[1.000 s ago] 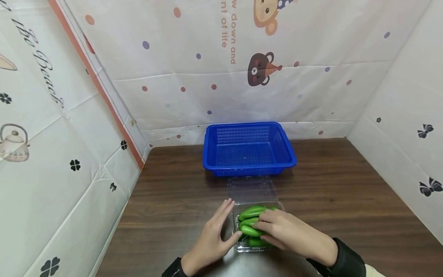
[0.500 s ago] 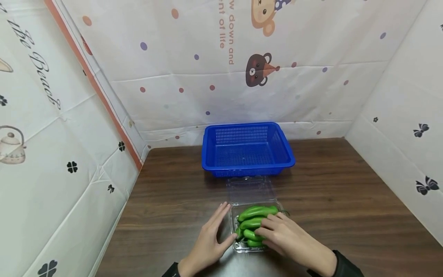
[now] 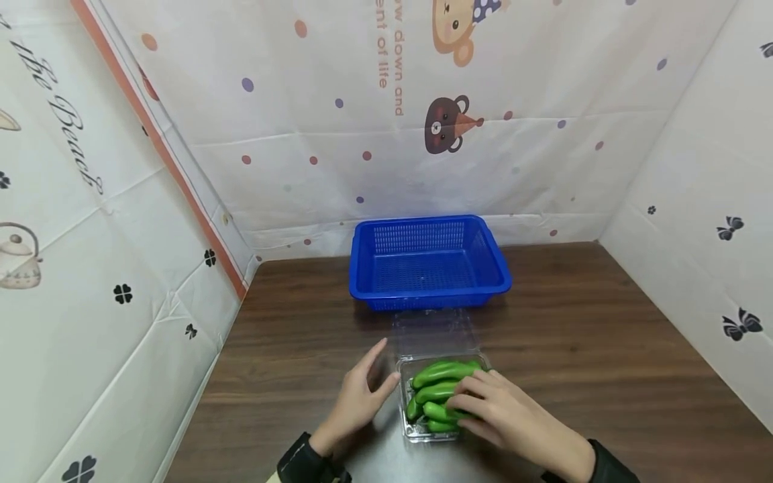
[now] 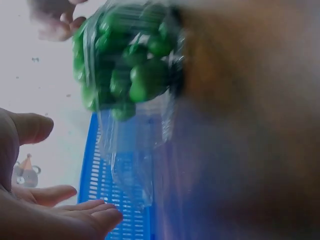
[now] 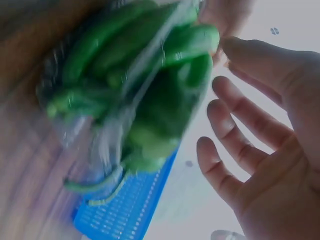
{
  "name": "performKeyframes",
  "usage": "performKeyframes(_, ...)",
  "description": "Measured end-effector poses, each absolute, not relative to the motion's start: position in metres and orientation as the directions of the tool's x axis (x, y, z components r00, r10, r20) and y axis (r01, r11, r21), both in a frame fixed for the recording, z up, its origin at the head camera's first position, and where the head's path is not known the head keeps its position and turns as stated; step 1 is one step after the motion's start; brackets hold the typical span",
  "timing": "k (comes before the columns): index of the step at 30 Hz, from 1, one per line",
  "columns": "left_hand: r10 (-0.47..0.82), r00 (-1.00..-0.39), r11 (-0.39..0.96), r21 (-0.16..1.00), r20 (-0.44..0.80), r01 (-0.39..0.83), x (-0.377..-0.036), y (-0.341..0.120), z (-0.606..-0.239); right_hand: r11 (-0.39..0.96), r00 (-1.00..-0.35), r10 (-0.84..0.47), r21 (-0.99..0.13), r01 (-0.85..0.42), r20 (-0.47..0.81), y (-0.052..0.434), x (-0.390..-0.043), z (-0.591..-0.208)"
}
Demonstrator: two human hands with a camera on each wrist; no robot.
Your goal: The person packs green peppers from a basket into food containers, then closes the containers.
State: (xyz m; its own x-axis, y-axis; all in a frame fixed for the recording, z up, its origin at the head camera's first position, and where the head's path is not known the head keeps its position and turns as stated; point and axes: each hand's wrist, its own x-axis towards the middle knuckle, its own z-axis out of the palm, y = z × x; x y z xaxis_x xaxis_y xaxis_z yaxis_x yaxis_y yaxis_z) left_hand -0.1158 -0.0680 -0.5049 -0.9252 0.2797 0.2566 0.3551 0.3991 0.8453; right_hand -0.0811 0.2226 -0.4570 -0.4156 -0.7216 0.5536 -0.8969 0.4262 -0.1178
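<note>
Several green peppers point(image 3: 441, 382) fill a clear plastic box point(image 3: 423, 435) near the table's front edge. Its lid point(image 3: 431, 332) lies open and flat toward the basket. My right hand point(image 3: 468, 399) rests on the peppers from the right. In the right wrist view its fingers point(image 5: 240, 120) are spread and fairly straight beside the peppers point(image 5: 150, 90), the index tip touching one. My left hand point(image 3: 377, 369) hovers open just left of the box, apart from it. The left wrist view shows this hand point(image 4: 60, 195) with straight fingers below the blurred peppers point(image 4: 135, 75).
A blue mesh basket point(image 3: 429, 295) stands behind the box at the back of the brown wooden table point(image 3: 604, 349), with nothing inside. Printed white sheets wall in the table on the left, back and right.
My left hand has drawn back a little to the left, off the box's side. The right hand stays on the peppers. The view has shifted slightly.
</note>
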Motion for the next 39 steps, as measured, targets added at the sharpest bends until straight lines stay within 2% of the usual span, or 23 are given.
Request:
performKeyframes(4,0.265,-0.951,0.338,0.908,0.160,0.247,-0.135,-0.069,-0.500,0.423,-0.415,-0.669,-0.143,-0.895,0.616,0.233,-0.102,-0.454)
performKeyframes(9,0.242,-0.964,0.347,0.917,0.112,0.194,-0.155,-0.066,-0.499,0.510,-0.544,-0.561,-0.258,-0.821,0.624,0.250,-0.133,-0.457)
performKeyframes(14,0.251,-0.966,0.324,0.935,0.065,0.147,-0.169,-0.061,-0.500,0.577,-0.673,-0.447,-0.385,-0.720,0.589,0.260,-0.162,-0.478)
performKeyframes(19,0.205,-0.978,0.310,0.950,-0.028,0.038,-0.177,-0.059,-0.505,0.639,-0.823,-0.345,-0.529,-0.558,0.451,0.262,-0.175,-0.493)
performKeyframes(24,0.209,-0.969,0.120,0.987,-0.133,-0.110,-0.179,-0.059,-0.510,0.650,-0.939,-0.289,-0.682,-0.335,0.186,0.261,-0.180,-0.494)
performKeyframes(29,0.265,-0.945,-0.033,0.978,-0.191,-0.207,-0.179,-0.056,-0.516,0.656,-0.971,-0.234,-0.730,-0.193,0.047,0.260,-0.183,-0.498)
performKeyframes(39,0.295,-0.939,-0.064,0.977,-0.177,-0.204,-0.179,-0.057,-0.517,0.606,-0.963,-0.255,-0.762,-0.229,0.087,0.259,-0.179,-0.507)
